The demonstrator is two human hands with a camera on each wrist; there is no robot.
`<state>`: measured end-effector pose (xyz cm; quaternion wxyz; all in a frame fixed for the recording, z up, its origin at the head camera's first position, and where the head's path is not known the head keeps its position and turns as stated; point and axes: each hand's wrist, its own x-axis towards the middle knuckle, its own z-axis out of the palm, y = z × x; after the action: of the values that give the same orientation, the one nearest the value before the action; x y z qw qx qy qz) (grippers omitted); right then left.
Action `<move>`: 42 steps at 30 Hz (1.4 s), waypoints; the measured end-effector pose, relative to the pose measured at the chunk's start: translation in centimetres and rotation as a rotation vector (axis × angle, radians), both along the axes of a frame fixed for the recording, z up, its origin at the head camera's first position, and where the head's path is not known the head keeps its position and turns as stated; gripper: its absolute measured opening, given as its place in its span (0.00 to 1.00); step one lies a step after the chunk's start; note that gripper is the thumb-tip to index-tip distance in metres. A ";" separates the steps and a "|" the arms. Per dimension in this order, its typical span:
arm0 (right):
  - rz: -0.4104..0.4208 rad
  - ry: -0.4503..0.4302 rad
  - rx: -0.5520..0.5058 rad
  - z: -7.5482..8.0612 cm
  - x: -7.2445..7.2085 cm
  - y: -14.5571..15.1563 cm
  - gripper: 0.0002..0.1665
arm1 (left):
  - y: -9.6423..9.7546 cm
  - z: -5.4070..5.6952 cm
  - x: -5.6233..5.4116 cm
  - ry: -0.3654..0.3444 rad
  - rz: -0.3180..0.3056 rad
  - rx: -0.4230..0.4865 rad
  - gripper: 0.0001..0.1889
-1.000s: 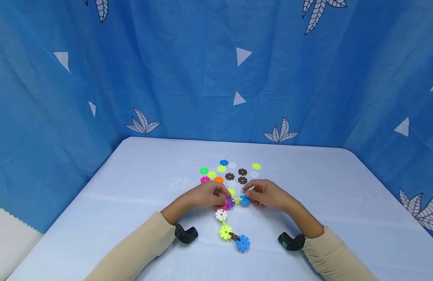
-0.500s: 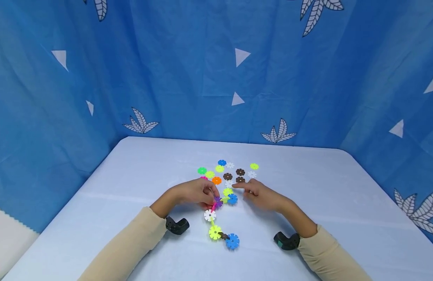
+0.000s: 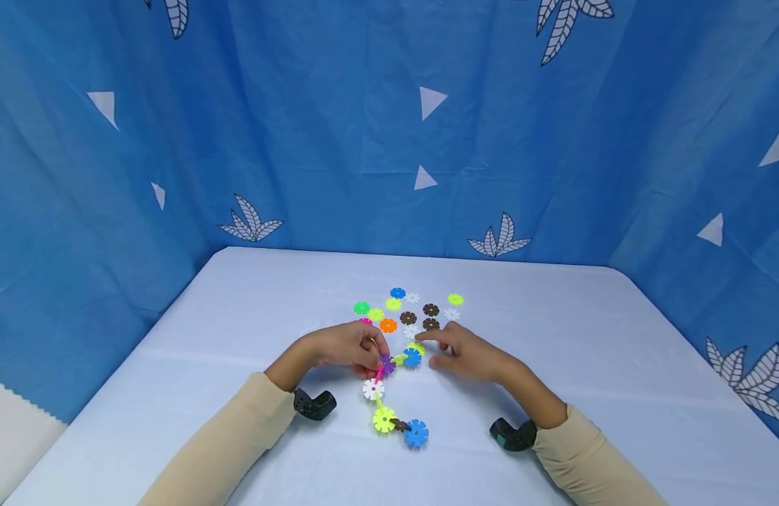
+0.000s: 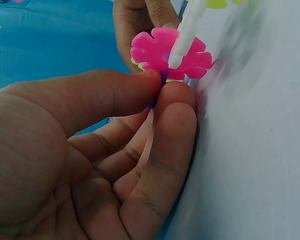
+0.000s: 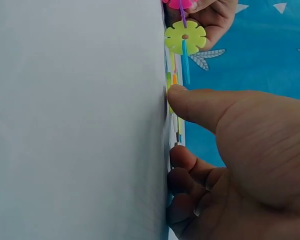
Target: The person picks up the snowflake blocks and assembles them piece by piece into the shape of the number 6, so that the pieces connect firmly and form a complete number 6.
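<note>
Notched plastic snowflake discs are joined in a bent chain. My left hand [image 3: 351, 348] pinches its purple disc [image 3: 388, 364] between thumb and fingertips. Beside that grip, in the left wrist view, the pink disc [image 4: 152, 47] shows flat with the white disc [image 4: 186, 42] edge-on in it. From the purple disc the chain runs right to a yellow-green disc [image 5: 185, 37] and a blue disc [image 3: 411, 358]. My right hand [image 3: 468, 355] holds nothing, thumb and index finger spread. A loose yellow-green disc [image 3: 417, 348] lies just left of its fingertips, partly behind the blue one.
The chain's lower part, with a yellow disc [image 3: 384, 419], a brown disc [image 3: 400, 425] and a blue disc [image 3: 416, 434], lies toward me. Several loose discs, among them an orange disc [image 3: 388, 325] and a green disc [image 3: 362, 308], are scattered beyond my hands. Blue curtains surround the white table [image 3: 275, 281].
My left hand has drawn the chain left. My right hand has left the chain's blue end and reached left with its index finger extended; the loose yellow-green disc has slid slightly right.
</note>
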<state>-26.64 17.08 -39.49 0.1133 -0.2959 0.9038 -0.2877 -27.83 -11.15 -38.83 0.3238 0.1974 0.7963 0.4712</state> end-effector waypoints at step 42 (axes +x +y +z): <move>-0.076 0.007 -0.072 1.0 0.8 -0.4 0.13 | 1.8 -0.3 1.0 0.056 -0.035 0.037 0.11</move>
<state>-25.85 16.69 -38.52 0.0886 -0.2660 0.9039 -0.3232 -26.80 -9.35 -39.16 0.3058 0.2303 0.7927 0.4745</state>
